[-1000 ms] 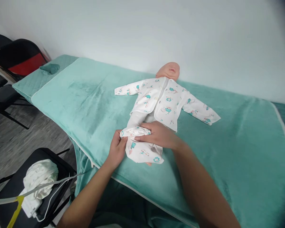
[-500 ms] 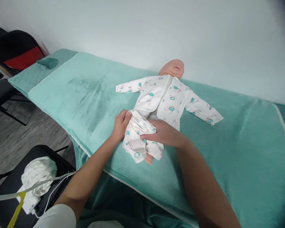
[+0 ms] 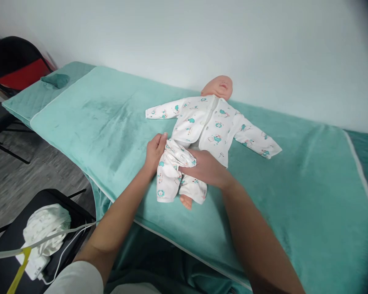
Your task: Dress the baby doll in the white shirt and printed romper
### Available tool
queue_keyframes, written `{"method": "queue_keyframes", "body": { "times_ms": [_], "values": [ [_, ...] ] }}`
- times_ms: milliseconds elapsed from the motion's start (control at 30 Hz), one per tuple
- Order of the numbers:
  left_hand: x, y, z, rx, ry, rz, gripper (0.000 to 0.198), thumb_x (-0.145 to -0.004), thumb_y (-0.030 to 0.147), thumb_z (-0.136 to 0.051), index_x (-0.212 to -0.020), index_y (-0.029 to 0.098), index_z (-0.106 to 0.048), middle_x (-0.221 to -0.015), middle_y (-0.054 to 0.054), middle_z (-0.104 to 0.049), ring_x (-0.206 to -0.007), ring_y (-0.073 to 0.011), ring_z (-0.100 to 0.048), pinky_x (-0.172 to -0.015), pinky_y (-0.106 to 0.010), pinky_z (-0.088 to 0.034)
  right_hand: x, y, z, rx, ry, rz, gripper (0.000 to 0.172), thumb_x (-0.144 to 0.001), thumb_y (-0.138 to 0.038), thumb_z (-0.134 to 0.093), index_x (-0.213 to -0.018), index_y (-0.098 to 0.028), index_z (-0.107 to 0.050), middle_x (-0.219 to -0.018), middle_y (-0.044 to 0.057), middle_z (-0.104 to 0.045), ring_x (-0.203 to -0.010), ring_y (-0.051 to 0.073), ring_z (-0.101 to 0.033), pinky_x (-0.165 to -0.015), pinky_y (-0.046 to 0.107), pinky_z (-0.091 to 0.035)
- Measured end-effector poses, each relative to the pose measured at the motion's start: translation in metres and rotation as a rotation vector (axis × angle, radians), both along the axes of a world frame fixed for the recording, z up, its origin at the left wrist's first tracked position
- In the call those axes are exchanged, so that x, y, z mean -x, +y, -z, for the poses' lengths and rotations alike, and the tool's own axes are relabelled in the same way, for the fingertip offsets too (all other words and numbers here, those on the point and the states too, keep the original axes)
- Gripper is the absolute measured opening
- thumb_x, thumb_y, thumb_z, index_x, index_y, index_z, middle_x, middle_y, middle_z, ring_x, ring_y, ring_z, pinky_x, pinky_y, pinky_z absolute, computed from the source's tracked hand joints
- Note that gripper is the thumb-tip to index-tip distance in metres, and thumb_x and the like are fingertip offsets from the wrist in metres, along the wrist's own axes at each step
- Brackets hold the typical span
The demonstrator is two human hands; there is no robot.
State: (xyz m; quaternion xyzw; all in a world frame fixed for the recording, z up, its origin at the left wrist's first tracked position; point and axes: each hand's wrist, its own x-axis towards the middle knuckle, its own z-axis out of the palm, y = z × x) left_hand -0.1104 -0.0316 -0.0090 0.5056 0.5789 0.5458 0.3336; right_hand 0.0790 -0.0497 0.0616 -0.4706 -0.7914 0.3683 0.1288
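Note:
A baby doll (image 3: 218,86) lies on its back on the green-covered bed, its head toward the wall. It wears a white printed jacket (image 3: 191,120) whose sleeves spread out to both sides. Matching printed trousers (image 3: 168,179) cover its legs, bunched in folds near the top. One bare foot (image 3: 186,201) sticks out of a trouser leg; the other foot is hidden. My left hand (image 3: 155,150) is closed on the trousers' edge at the left. On the other side my right hand (image 3: 207,167) grips the gathered cloth, thumb over the front.
The bed (image 3: 294,196) runs along a white wall, with a face hole (image 3: 55,81) at its left end. A black chair (image 3: 6,265) at lower left holds crumpled white cloth (image 3: 47,228) and a white device with a cable. More chairs (image 3: 16,61) stand at upper left.
The trouser legs have shifted slightly up the doll's legs, and more of the bare foot shows. Both hands keep hold of the trousers. The whole view has moved a little.

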Motion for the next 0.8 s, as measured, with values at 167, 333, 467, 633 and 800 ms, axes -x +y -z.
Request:
{"method": "queue_keyframes", "body": {
  "times_ms": [167,333,467,633,800],
  "values": [
    [0.010,-0.041,-0.005,0.046,0.039,-0.127,0.033,-0.102,0.048,-0.053,-0.083,0.021,-0.052,-0.074,0.003,-0.051,-0.072,-0.0134,-0.045,-0.069,-0.027,-0.036,0.002,-0.001,0.007,-0.074,0.131,0.135,0.039,-0.085,-0.032,-0.066,-0.123,-0.027,-0.074,-0.118,0.004,-0.079,-0.110,0.029,-0.072,-0.092,0.037,-0.054],
    [0.020,-0.097,-0.004,0.136,0.188,0.094,0.045,-0.101,0.054,-0.050,-0.071,0.021,-0.049,-0.068,0.002,-0.049,-0.068,-0.0150,-0.043,-0.066,-0.031,-0.031,0.005,-0.001,0.010,-0.110,0.176,0.248,0.039,-0.083,-0.027,-0.064,-0.119,-0.021,-0.076,-0.114,0.006,-0.080,-0.103,0.026,-0.073,-0.092,0.036,-0.054],
    [0.022,-0.117,-0.001,0.129,0.284,0.214,0.043,-0.102,0.052,-0.045,-0.072,0.022,-0.048,-0.070,0.000,-0.052,-0.071,-0.0171,-0.046,-0.074,-0.032,-0.035,0.005,0.000,0.012,-0.124,0.195,0.265,0.032,-0.082,-0.027,-0.064,-0.110,-0.020,-0.076,-0.107,0.005,-0.081,-0.097,0.025,-0.072,-0.087,0.035,-0.053],
    [0.023,-0.112,0.005,0.148,0.394,0.196,0.042,-0.103,0.049,-0.040,-0.069,0.023,-0.041,-0.066,0.001,-0.048,-0.069,-0.0171,-0.045,-0.072,-0.033,-0.036,0.004,0.001,0.016,-0.125,0.226,0.249,0.025,-0.081,-0.026,-0.065,-0.103,-0.021,-0.076,-0.101,0.003,-0.081,-0.093,0.024,-0.073,-0.082,0.033,-0.053],
    [0.026,-0.084,0.005,0.143,0.523,0.128,0.039,-0.104,0.047,-0.036,-0.073,0.023,-0.040,-0.067,0.000,-0.051,-0.065,-0.0164,-0.046,-0.063,-0.031,-0.033,0.004,0.000,0.015,-0.118,0.209,0.238,0.025,-0.082,-0.023,-0.065,-0.106,-0.021,-0.075,-0.104,0.004,-0.081,-0.097,0.025,-0.074,-0.082,0.033,-0.054]
  ]
}}
